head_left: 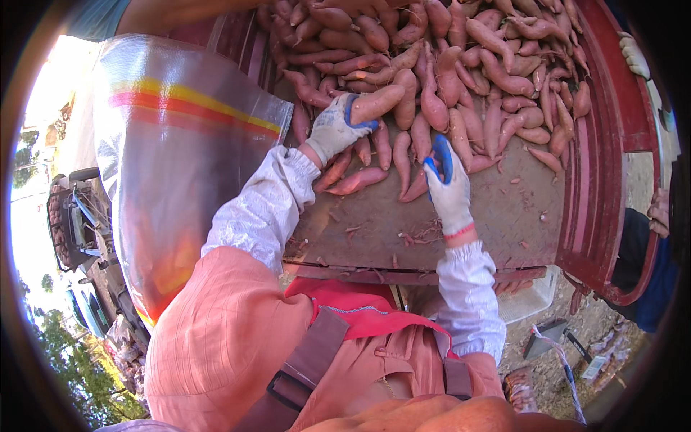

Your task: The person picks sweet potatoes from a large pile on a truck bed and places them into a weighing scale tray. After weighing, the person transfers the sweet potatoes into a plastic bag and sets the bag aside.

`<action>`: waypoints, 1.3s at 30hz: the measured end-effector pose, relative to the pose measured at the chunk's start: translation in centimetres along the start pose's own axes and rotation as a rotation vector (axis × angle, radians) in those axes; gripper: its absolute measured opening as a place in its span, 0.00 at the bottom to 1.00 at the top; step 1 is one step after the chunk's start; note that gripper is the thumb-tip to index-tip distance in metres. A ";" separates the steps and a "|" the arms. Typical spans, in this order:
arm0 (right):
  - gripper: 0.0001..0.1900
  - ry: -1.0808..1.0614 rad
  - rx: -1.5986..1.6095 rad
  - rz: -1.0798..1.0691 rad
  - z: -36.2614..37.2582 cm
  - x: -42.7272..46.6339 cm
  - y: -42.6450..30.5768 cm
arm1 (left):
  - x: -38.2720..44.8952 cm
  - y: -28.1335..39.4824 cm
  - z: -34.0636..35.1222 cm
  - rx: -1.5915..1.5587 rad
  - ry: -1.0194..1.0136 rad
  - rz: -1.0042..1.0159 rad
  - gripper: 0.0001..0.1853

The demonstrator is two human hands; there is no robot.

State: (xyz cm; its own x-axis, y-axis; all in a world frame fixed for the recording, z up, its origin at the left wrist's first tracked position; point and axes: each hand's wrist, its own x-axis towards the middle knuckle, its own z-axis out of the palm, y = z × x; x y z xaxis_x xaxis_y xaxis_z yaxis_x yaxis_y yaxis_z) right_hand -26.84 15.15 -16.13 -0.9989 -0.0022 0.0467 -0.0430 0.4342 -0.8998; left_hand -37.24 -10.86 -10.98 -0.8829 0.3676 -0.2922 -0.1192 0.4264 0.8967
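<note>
My left hand (336, 128), in a white knit glove with blue coated fingertips, grips a thick pinkish sweet potato (380, 102) over the near side of a big heap of sweet potatoes (494, 86). My right hand (449, 186), gloved the same way, is at the heap's near edge. Its thumb and fingers are apart, with nothing seen between them. Just left of that hand, a reddish sweet potato (414, 188) lies partly hidden by the thumb. The heap rests on a worn truck bed (367, 221) strewn with broken roots and bits.
A striped woven plastic sheet or sack (178, 140) hangs at left. Red metal sides (599, 162) bound the bed. Another person's gloved hand (634, 54) and a bare hand (658, 212) are at the right side. Below stands a white plastic crate (532, 299).
</note>
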 end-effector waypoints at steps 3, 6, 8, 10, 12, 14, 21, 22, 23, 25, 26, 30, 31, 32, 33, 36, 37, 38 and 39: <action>0.43 0.071 -0.434 -0.011 6.0 9.1 -1.4 | -4.8 -3.7 1.9 -0.174 0.126 0.015 0.24; 0.49 -0.052 -0.770 0.241 9.7 12.8 -3.9 | -8.1 -8.5 4.7 -0.295 0.395 -0.129 0.27; 0.47 -0.087 -0.882 0.281 10.5 13.9 -3.7 | -9.8 -8.6 5.3 -0.608 0.393 -0.198 0.26; 0.44 -0.134 -0.812 0.261 9.6 14.5 -3.5 | -10.8 -8.5 5.1 -0.784 0.384 -0.248 0.25; 0.38 -0.127 -0.769 0.204 9.3 14.5 -3.0 | -11.5 -7.8 4.4 -0.821 0.365 -0.285 0.26; 0.36 -0.202 -0.506 0.130 7.9 13.2 -1.7 | -11.8 -6.3 4.3 -0.847 0.414 -0.281 0.26; 0.38 -0.468 1.514 0.487 3.5 -1.0 -0.9 | -10.0 -4.0 6.0 -0.050 0.300 0.182 0.33; 0.41 -0.386 1.646 0.461 3.8 -3.1 -1.0 | -9.7 -2.4 6.5 0.032 0.142 0.242 0.35; 0.43 -0.298 1.775 0.429 4.1 -4.8 -1.0 | -9.1 -0.5 6.0 0.196 -0.085 0.094 0.30; 0.45 -0.215 1.855 0.462 3.4 -7.0 -0.3 | -6.3 1.4 5.1 0.431 -0.046 0.145 0.27; 0.45 -0.158 1.893 0.478 3.0 -8.4 0.2 | -3.7 2.1 4.1 0.544 0.179 0.325 0.29; 0.45 -0.278 1.980 0.367 1.6 -15.2 -0.4 | 9.3 -1.7 -1.9 0.689 0.694 0.276 0.51; 0.45 -0.244 1.945 0.373 1.8 -17.0 -0.3 | 11.3 -4.2 -2.9 0.528 0.661 0.314 0.54; 0.45 -0.168 1.901 0.382 2.2 -19.3 0.4 | 12.6 -4.7 -2.1 0.771 0.696 0.140 0.55; 0.45 -0.072 1.855 0.393 2.5 -21.4 0.8 | 13.4 -3.0 -1.1 0.785 0.561 -0.046 0.57; 0.41 0.010 1.748 0.404 1.2 -25.8 -0.2 | 14.4 -4.4 -0.3 0.235 0.452 0.066 0.30; 0.39 0.077 1.737 0.439 0.1 -27.7 -0.8 | 12.1 -3.0 2.0 0.053 0.255 0.114 0.31; 0.38 0.133 1.730 0.479 -1.1 -30.0 -1.7 | 10.4 -2.7 2.9 0.009 0.129 0.131 0.31; 0.35 0.232 1.962 0.586 -2.0 -31.7 -2.9 | 9.4 -3.3 3.3 0.064 0.083 0.124 0.31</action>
State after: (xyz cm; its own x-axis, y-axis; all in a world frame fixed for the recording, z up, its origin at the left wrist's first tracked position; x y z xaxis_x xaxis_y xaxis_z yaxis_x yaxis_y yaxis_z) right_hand 4.96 15.74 -14.13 -0.8847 -0.0937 -0.4566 0.0966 -0.9952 0.0171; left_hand -43.65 -6.11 -17.74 -0.9239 0.3522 -0.1496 0.0200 0.4348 0.9003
